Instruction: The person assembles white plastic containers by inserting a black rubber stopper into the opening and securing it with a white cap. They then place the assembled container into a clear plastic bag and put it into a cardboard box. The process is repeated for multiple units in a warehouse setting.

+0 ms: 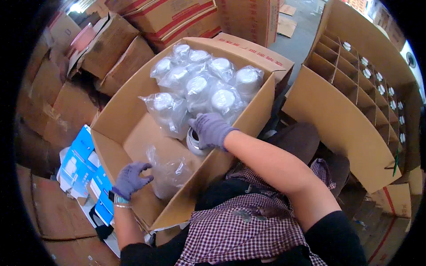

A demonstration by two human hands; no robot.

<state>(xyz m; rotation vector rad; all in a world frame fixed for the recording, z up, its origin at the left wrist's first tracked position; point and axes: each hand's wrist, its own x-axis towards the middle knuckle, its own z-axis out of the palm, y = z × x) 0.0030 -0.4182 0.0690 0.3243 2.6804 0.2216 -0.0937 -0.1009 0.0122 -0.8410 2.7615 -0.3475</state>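
My right hand (211, 129), in a grey knit glove, grips the rim of a white round container (196, 147) with a dark opening, inside a large open cardboard box (116, 108). Close to the box's near left wall is my left hand (132, 179), gloved alike, with thumb and fingers apart and nothing in it. Beside it in the box lies a crumpled clear plastic bag (171, 177); its contents, if any, are hard to make out. Several white-topped containers in clear bags (195, 86) stand packed together at the box's far end.
To the right stands a tall carton with cardboard dividers (339, 62), several white-topped items in its cells. Blue printed boxes (80, 159) lean left of the open box. Stacked cartons (173, 17) rise behind it, and a worn carton with a pink item (83, 37) sits back left.
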